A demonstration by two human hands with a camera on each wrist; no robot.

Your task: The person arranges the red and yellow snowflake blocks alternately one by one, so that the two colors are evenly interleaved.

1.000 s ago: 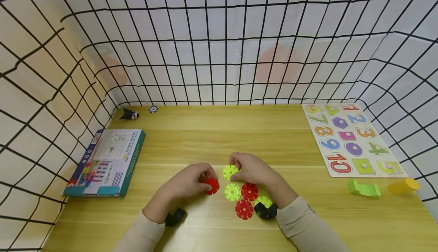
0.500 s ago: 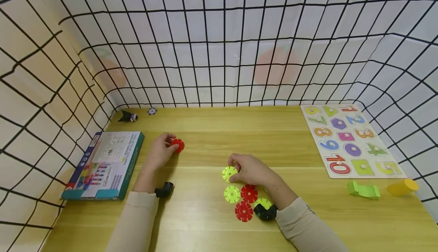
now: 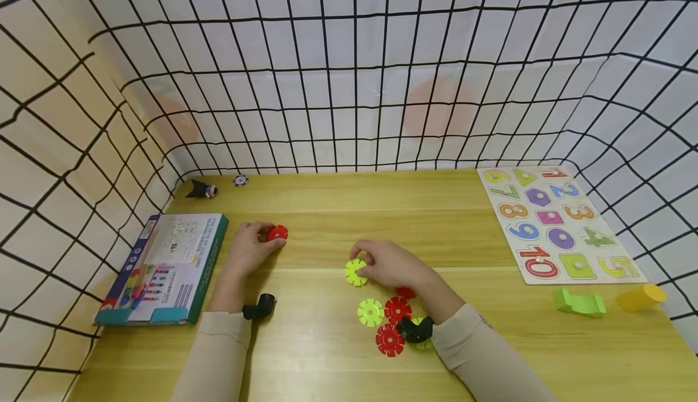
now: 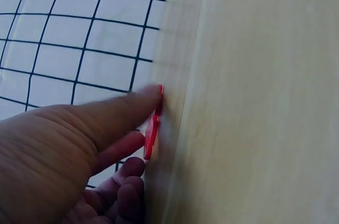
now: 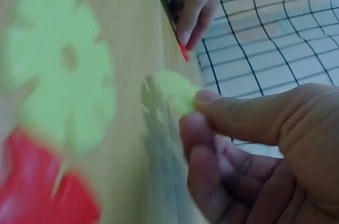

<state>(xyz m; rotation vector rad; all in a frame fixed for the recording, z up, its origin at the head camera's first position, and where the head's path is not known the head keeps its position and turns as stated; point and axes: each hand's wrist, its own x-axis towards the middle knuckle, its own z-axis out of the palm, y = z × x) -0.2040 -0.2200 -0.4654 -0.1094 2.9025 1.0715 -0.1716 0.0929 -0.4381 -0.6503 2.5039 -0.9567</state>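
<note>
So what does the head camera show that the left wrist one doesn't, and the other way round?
Only the head view shows the right hand pinching a yellow-green disc, the flat box and the number board.

Only the left wrist view shows the red disc nearly edge-on, as a thin sliver.

Both show the left hand pinching that red disc, the wooden tabletop and the black-gridded backdrop.

Red notched disc (image 3: pixel 279 233) pinched in left grip (image 3: pixel 251 247); yellow-green notched disc (image 3: pixel 354 273) pinched in right grip (image 3: pixel 389 264)
</note>
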